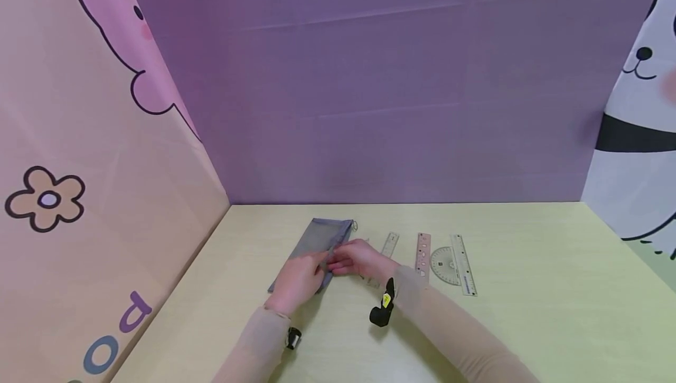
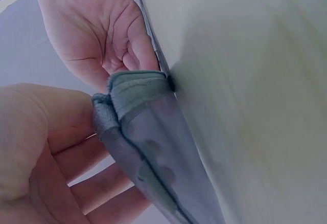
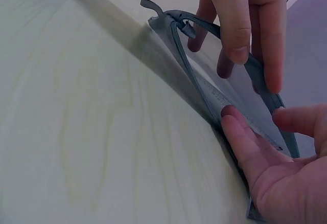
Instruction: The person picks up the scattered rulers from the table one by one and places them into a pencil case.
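Note:
A grey-blue mesh zipper pouch (image 1: 317, 239) lies at a slant on the table, its mouth spread apart under both hands. My left hand (image 1: 300, 280) pinches the upper zipper edge, thumb outside and fingers behind the mesh in the right wrist view. My right hand (image 1: 359, 258) holds the mouth from the other end; its thumb touches the upper edge, its index finger the lower. Inside the gap shows a clear ruler (image 3: 219, 98) with fine markings, partly covered by the right fingers. The left wrist view shows a folded zipper end (image 2: 138, 88) beside the left fingers.
Right of the pouch lie a clear ruler (image 1: 391, 244), partly under the right wrist, a pink ruler (image 1: 423, 248), a clear protractor (image 1: 445, 265) and another clear ruler (image 1: 465, 265). A purple cloth wall (image 1: 401, 107) closes the back of the pale table (image 1: 538, 277); printed cloths flank it.

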Motion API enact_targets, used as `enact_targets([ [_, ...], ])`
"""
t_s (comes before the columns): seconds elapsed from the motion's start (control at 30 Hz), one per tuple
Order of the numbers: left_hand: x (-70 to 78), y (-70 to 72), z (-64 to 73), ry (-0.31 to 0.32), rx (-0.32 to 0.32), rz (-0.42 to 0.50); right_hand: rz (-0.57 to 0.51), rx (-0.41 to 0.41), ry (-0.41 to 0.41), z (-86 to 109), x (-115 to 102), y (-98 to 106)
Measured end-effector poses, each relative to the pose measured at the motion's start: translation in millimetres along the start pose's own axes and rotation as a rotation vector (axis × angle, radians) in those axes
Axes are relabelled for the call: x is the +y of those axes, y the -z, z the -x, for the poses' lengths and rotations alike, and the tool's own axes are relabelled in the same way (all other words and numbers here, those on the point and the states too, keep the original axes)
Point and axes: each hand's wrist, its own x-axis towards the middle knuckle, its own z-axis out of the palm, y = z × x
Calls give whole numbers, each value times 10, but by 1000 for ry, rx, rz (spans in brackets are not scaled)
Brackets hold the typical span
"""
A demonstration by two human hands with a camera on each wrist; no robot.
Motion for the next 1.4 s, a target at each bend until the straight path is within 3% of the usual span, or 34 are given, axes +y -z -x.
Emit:
enact_targets([
  [0.17,2,-11,13,-11,2,0,-13,-16,0,6,25,-23],
  [0.33,-10,-4,16,23,-8,31,-4,-4,-1,16,38,-46],
  [0.5,-13,31,2,102,-28,130,3,4,-12,31,38,-44],
  [0.73,-31,72,-24,247,32,246,16,9,-3,45,23,-30],
  [0.9,-80,57,-13,329,-56,315,19,1,-3,28,37,-25],
  [1.2,-115,51,1,347,-121,370,29,12,-4,28,42,-58],
  [1.4,-130,32,-8,319,-127,381,22,48,-22,17,36,-69],
])
